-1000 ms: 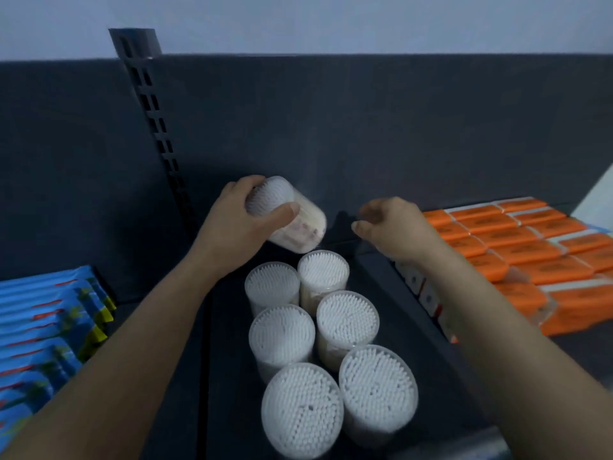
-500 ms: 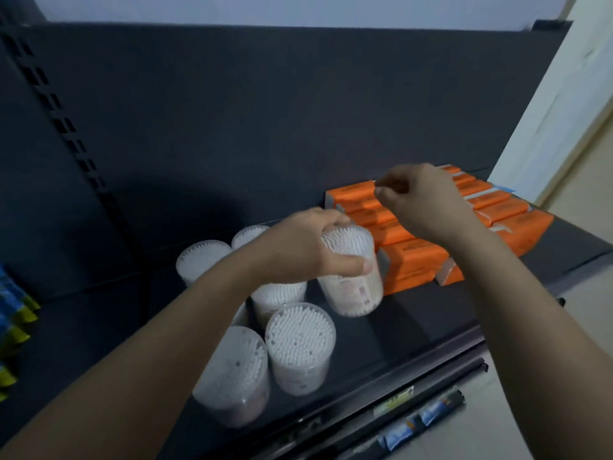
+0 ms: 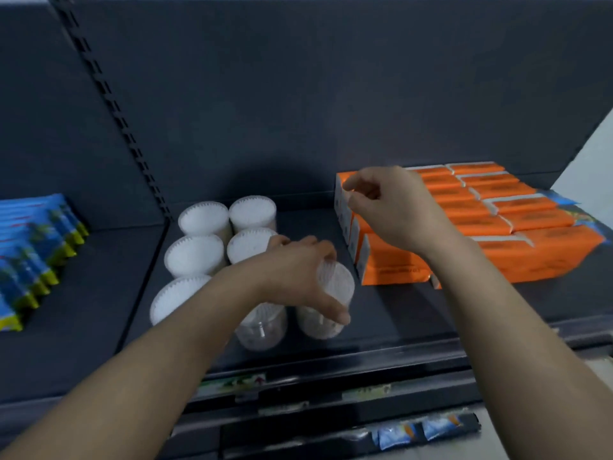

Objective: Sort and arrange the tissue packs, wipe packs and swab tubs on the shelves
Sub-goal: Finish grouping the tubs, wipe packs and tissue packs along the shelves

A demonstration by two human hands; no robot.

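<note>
A clear swab tub (image 3: 326, 303) is gripped from above by the left hand (image 3: 295, 277), the fingers (image 3: 318, 249) curled over its far rim and the thumb (image 3: 333, 310) pressed down its near side. The tub is held upright at the front of the dark shelf (image 3: 391, 313); whether its base touches the shelf cannot be told. Just to the thumb's left, touching or nearly touching the held tub, another tub (image 3: 262, 328) is partly hidden under the left wrist. Beyond the fingers and further left, five more tubs (image 3: 204, 220) are stood in two rows, lids up.

The right hand (image 3: 394, 207) is held above the shelf, well apart from the tub, its fingers (image 3: 356, 202) loosely curled inward with nothing seen between them. Directly behind and to the right of those fingers, orange tissue packs (image 3: 517, 224) are laid flat in rows, the nearest ones just beside the knuckles. Far to the left of the left forearm, blue wipe packs (image 3: 30, 247) are stacked on edge on the neighbouring shelf.
</note>
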